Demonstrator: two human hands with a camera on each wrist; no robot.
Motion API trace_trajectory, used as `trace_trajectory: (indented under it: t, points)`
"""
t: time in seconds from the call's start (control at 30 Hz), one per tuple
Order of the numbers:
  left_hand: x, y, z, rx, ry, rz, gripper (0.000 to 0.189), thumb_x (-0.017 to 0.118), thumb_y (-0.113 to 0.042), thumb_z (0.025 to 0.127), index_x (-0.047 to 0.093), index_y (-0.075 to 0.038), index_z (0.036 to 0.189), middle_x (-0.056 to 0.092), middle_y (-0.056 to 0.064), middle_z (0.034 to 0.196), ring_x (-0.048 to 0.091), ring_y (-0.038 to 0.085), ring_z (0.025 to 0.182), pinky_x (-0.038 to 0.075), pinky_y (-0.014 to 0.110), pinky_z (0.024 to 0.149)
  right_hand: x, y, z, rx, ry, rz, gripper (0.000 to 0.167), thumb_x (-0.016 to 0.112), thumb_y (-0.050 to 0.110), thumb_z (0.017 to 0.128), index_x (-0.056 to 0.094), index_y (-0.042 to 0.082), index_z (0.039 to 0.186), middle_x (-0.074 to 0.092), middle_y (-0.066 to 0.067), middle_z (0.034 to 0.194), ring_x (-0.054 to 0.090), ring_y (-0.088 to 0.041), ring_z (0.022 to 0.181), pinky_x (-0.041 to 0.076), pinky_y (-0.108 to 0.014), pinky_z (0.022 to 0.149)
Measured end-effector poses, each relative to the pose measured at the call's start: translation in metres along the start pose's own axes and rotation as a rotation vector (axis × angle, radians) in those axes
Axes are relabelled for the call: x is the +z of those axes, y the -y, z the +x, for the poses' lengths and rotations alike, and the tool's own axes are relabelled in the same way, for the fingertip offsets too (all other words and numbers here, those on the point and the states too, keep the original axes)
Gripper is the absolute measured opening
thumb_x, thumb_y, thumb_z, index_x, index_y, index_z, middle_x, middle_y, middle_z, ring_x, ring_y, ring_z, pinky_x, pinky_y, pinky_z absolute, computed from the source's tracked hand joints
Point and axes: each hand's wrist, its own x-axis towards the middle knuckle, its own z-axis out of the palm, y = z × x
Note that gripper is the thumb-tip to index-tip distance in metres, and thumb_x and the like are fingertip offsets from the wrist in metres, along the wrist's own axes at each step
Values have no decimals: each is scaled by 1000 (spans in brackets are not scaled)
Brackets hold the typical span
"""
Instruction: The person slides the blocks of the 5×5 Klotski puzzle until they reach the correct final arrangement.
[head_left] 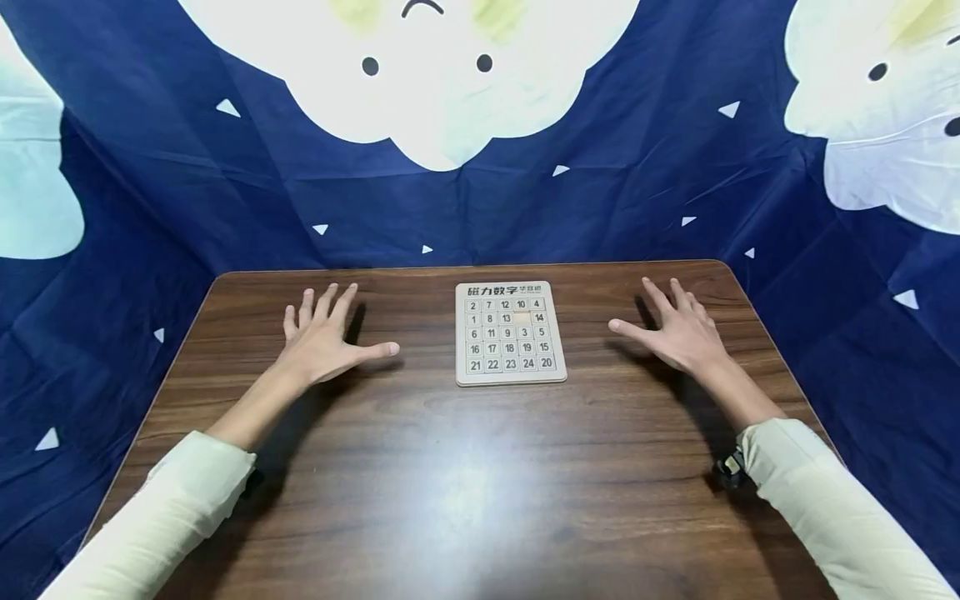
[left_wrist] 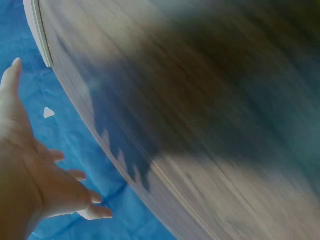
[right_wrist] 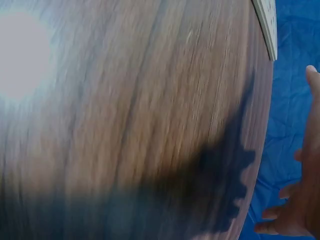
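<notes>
Apparent ready position: left hand (head_left: 318,343) and right hand (head_left: 684,335), fingers spread, holding nothing, flank the number sliding puzzle (head_left: 510,333). Next move likely calls for fingertip contact beside the vacant cell (head_left: 522,317).

Pale cream, wrinkled sleeves (head_left: 832,508) end in loose cuffs (head_left: 221,458) above bare, slender fingers (head_left: 342,307), with a small black device (head_left: 727,470) showing by the right cuff.

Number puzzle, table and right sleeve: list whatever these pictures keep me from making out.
- Number puzzle: both wrist views, mostly cut off by the top edge.
- Small print at its upper right: head view, too small to read.
- Table: head view, near edge cut off by the bottom border.
- Dark device: head view, partly covered by the right sleeve.
</notes>
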Motion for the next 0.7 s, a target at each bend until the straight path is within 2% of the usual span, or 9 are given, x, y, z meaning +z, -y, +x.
trace_trajectory:
  t: [0.37,0.7]
  points:
    - [19,-33,16,83,30,-14,144,70,-101,77,13,-24,184,12,20,191,-1,58,175,-2,84,135,11,13,-2,-23,-13,42,116,57,92,96,20,26,183,14,-32,187,18,-70,165,25,-87,127]
    - [33,-58,29,146,59,-18,147,76,-100,73,14,-25,184,15,15,191,1,56,176,1,81,138,12,20,-1,-19,-3,65,115,57,92,96,20,27,183,14,-31,187,19,-69,166,23,-88,128]
